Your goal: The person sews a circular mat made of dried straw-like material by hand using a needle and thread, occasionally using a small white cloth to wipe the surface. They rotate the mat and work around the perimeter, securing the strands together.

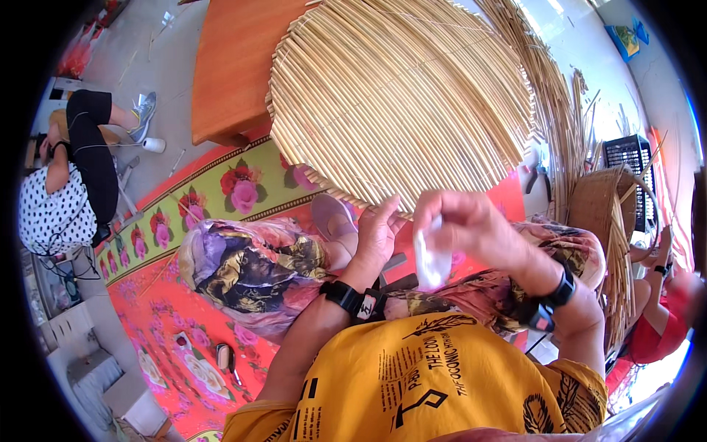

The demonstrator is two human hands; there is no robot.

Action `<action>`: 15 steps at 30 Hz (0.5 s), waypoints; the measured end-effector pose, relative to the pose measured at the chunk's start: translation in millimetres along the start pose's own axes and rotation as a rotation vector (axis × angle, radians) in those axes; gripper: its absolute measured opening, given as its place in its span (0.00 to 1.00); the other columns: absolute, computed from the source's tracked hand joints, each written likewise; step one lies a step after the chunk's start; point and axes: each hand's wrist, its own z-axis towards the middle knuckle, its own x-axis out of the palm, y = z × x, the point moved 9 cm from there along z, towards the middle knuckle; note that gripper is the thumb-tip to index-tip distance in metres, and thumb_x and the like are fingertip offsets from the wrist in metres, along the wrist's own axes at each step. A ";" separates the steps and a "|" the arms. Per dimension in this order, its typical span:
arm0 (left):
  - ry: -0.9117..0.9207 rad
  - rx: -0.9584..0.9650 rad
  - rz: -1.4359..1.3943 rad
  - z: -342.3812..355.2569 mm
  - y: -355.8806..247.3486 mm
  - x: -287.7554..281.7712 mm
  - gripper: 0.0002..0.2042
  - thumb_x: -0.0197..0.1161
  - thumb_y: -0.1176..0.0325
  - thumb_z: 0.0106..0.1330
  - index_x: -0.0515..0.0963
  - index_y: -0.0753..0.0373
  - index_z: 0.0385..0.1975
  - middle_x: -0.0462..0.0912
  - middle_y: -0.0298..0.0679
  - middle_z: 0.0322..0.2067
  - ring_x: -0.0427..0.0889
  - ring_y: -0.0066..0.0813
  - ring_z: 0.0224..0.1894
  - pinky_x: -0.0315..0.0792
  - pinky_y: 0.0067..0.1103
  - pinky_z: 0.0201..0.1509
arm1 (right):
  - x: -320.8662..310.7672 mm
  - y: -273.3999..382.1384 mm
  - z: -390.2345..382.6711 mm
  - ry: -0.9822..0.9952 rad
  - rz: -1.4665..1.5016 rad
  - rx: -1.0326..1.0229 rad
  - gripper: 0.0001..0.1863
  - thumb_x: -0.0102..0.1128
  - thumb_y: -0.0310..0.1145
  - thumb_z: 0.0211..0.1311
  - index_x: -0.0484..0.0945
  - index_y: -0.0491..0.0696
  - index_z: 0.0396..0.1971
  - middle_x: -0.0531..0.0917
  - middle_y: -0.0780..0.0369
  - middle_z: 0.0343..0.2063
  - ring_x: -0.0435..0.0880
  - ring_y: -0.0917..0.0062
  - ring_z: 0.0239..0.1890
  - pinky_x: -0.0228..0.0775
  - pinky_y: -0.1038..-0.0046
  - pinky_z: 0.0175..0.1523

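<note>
A large round mat of straw-coloured stalks (401, 96), laid side by side, leans in front of me with its near edge over my lap. My left hand (378, 234) is at that near edge, thumb up against the rim and the other fingers partly hidden beneath it. Just to its right, my right hand (471, 230) is raised and bent, slightly smeared by motion. Between its thumb and fingers is a whitish, blurred object (434, 265) whose kind I cannot make out.
An orange wooden table (234, 66) stands under the mat's far left side. Bundled loose stalks (549, 81) lie right, near pliers (539, 180), a woven basket (595, 199) and a black crate (626, 158). Other people sit at left (62, 199) and right (659, 324). A red floral cloth (158, 295) covers the floor.
</note>
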 end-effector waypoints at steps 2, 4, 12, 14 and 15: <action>0.039 -0.036 0.044 -8.9 -7.8 19.0 0.15 0.65 0.64 0.64 0.75 0.57 0.50 0.81 0.33 0.45 0.79 0.25 0.47 0.73 0.28 0.54 | 26.5 20.3 -21.2 0.118 -0.015 -0.136 0.04 0.64 0.26 0.59 0.79 0.43 0.32 0.80 0.64 0.30 0.77 0.79 0.36 0.69 0.78 0.39; 0.100 0.057 -0.053 -7.8 -10.9 25.6 0.19 0.65 0.64 0.65 0.72 0.58 0.55 0.78 0.33 0.51 0.77 0.26 0.52 0.71 0.28 0.58 | 50.1 52.6 -40.3 0.316 -0.003 -0.266 0.07 0.65 0.24 0.59 0.80 0.43 0.37 0.80 0.64 0.36 0.79 0.79 0.39 0.71 0.75 0.43; 0.059 0.140 -0.071 3.4 -21.3 16.0 0.21 0.65 0.69 0.64 0.69 0.59 0.56 0.78 0.35 0.51 0.77 0.32 0.53 0.75 0.34 0.57 | 66.7 115.1 -80.5 0.634 0.275 -0.644 0.09 0.60 0.27 0.65 0.82 0.36 0.38 0.78 0.50 0.32 0.81 0.70 0.29 0.72 0.74 0.30; 0.023 0.168 -0.051 0.2 -27.7 14.0 0.22 0.65 0.68 0.64 0.69 0.59 0.56 0.78 0.36 0.51 0.77 0.33 0.54 0.75 0.36 0.57 | 66.2 108.5 -85.4 0.514 0.299 -0.878 0.13 0.59 0.32 0.67 0.83 0.36 0.35 0.78 0.55 0.29 0.79 0.73 0.28 0.69 0.75 0.29; 0.008 0.131 -0.052 -0.3 -27.0 10.3 0.24 0.66 0.61 0.64 0.68 0.61 0.57 0.77 0.40 0.51 0.77 0.36 0.55 0.75 0.38 0.57 | 65.8 106.6 -89.3 0.454 0.319 -0.960 0.14 0.59 0.34 0.67 0.83 0.36 0.34 0.78 0.57 0.28 0.78 0.75 0.27 0.68 0.75 0.28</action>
